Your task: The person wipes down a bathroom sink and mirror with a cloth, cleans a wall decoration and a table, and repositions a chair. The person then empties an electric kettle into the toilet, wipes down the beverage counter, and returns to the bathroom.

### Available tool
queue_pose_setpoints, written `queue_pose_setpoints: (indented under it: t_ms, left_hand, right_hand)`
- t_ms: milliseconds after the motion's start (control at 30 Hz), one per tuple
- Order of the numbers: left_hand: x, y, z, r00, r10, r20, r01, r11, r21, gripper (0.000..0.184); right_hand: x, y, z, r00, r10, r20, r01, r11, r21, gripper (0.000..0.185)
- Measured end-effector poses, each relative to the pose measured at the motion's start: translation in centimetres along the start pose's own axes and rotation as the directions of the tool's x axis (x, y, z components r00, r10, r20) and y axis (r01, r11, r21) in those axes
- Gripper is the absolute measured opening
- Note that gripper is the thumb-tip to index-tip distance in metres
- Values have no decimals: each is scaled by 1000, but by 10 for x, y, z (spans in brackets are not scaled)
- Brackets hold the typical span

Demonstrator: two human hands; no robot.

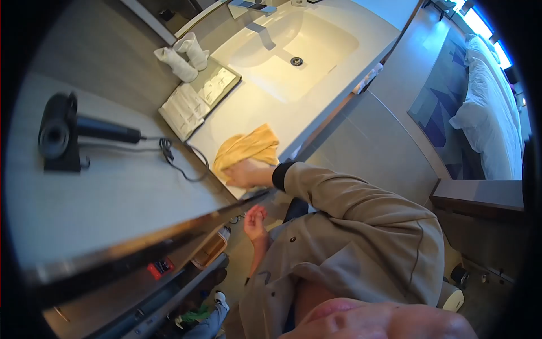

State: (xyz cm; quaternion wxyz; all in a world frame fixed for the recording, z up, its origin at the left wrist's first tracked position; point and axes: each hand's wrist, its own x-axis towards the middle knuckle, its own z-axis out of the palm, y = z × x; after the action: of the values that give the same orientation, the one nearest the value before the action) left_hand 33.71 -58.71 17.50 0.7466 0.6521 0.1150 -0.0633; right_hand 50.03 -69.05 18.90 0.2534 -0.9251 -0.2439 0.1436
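Observation:
My right hand (247, 173) is closed on a yellow cloth (250, 145) and presses it against the pale countertop (293, 121) near its front corner. The cloth lies bunched and folded, spreading beyond my fingers. Below the counter edge, close to my body, my left hand (256, 224) is held with its fingers curled in, and nothing shows in it. A tray (186, 113) with white packets and a glossy, lit section sits on the counter just past the cloth.
A washbasin (305, 48) with a tap (252, 7) is set into the counter. Rolled white towels (183, 58) stand behind the tray. A black hair dryer (59, 135) hangs at the left, its cord (186, 169) looping near the cloth. A bed (485, 107) is at right; another person's shoe (221, 301) shows below.

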Motion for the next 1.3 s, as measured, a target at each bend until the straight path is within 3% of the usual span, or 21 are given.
queue_pose_setpoints:
  t_ms: [33,67,100,167,233,300,367,400,433,500,633,700,733,800,833,867,933,1067,1133,1267,1300]
  left_hand:
    - [9,1,4,999,-47,-8,47,999,-9,22]
    - [18,3,10,995,-101,-17,100,995,-24,21]
    - [28,5,14,996,-70,49,71,998,0,18]
    - [45,15,28,994,-88,66,88,996,3,17]
    - [59,28,37,993,-89,83,89,996,1,16]
    - [72,34,47,986,-164,21,160,981,111,17]
    - [83,36,54,987,-160,6,158,982,105,16]
    - [89,37,54,989,-147,-8,147,983,109,16]
    - [96,41,56,988,-151,-15,151,982,113,16]
    - [108,46,72,987,-130,-98,141,983,120,16]
    - [144,44,108,981,-59,-182,87,985,151,15]
    - [162,42,128,980,26,-196,25,967,255,14]
    - [174,34,134,976,36,-214,22,965,262,14]
    - [191,19,139,953,209,-219,-94,891,444,13]
    - [199,24,143,948,251,-196,-109,834,542,14]
    - [195,21,151,955,209,-211,-65,841,537,14]
    - [215,13,162,931,173,-321,-62,942,329,13]
    - [229,12,170,923,258,-286,-88,865,495,13]
    - [239,7,176,880,423,-216,-154,683,714,16]
    - [238,9,171,894,402,-197,-140,669,730,19]
    - [233,5,170,885,395,-246,-114,697,708,19]
  right_hand:
    - [23,9,18,959,-158,-236,141,986,-87,47]
    - [33,16,22,844,-314,-435,248,947,-203,45]
    - [43,31,22,852,-298,-430,241,953,-183,45]
    - [54,53,-23,994,82,-77,-71,989,129,42]
    - [61,104,-34,935,221,-278,-180,969,168,43]
    - [41,135,-86,892,399,-212,-370,915,164,40]
    - [35,182,-99,834,494,-246,-475,870,135,36]
    - [33,213,-100,795,497,-348,-493,863,105,33]
    - [34,234,-112,693,647,-317,-608,761,225,33]
    - [29,291,-122,691,188,-698,-307,950,-48,34]
    - [100,352,-143,669,265,-695,-321,946,53,35]
    - [151,371,-149,776,13,-630,-238,932,-273,33]
    - [167,382,-146,777,0,-630,-217,938,-269,33]
    - [191,393,-130,627,-127,-768,-123,958,-260,33]
    - [185,407,-124,811,-10,-585,-82,988,-130,35]
    - [163,422,-121,834,9,-551,-88,989,-118,35]
    - [134,461,-145,962,-182,-206,79,901,-426,33]
    - [107,481,-185,972,-77,-223,25,973,-228,30]
    - [128,467,-184,969,-116,-220,122,992,17,26]
    - [173,468,-150,968,-248,-49,234,951,-201,19]
    - [166,491,-139,882,-403,-242,366,912,-185,19]
